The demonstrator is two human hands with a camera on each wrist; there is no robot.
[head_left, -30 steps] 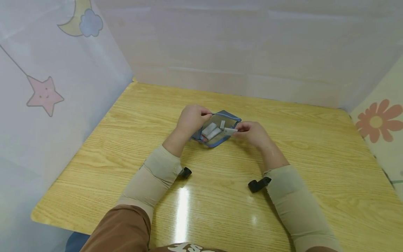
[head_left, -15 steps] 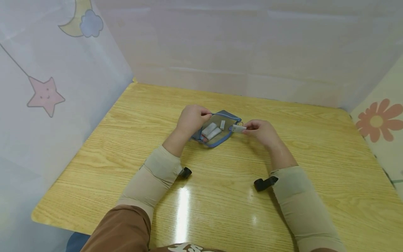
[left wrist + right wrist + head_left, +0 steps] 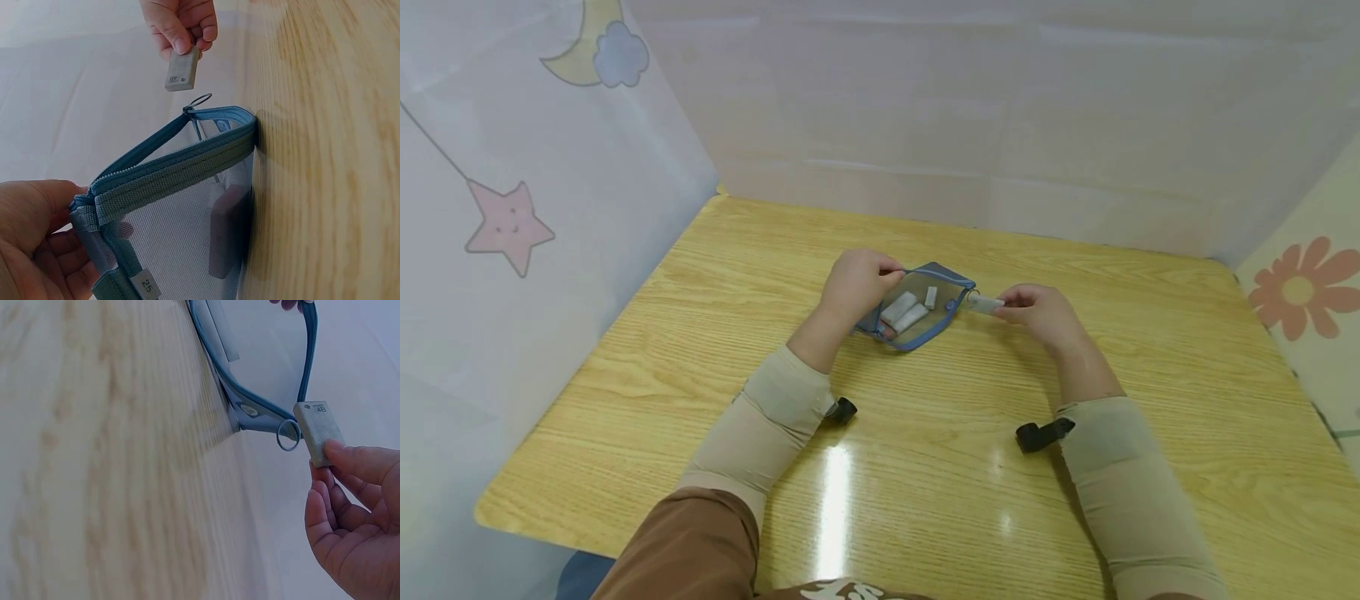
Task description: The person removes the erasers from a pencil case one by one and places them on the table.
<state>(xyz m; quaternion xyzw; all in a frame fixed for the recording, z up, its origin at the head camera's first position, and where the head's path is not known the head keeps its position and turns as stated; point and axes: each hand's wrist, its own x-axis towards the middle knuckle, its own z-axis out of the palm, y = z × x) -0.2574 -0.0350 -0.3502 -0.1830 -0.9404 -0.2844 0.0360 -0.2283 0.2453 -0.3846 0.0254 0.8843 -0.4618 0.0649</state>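
A blue-edged mesh zipper pouch [image 3: 917, 343] stands on the table with its mouth open. My left hand [image 3: 856, 287] pinches its rim at the left end. Through the opening show a few whitish blocks [image 3: 898, 308] that look like erasers, and a small pinkish bit by the near edge. Just beyond the pouch's right end, my right hand [image 3: 1041, 317] holds a grey-white eraser [image 3: 319, 428] between thumb and fingers. The eraser is marked 4B and is outside the pouch, close to the zipper's ring [image 3: 288, 435]. In the left wrist view a tag [image 3: 145, 284] reads 25.
The wood-grain table [image 3: 925, 467] reaches to a pale curtain-like backdrop [image 3: 970, 108] at the back and printed sheets at both sides. A black wrist camera [image 3: 842, 411] sticks out from the left sleeve, and another black camera [image 3: 1037, 435] from the right.
My right hand has moved right with the eraser, from over the pouch's mouth to past its right end. The left hand and the pouch have stayed in place.
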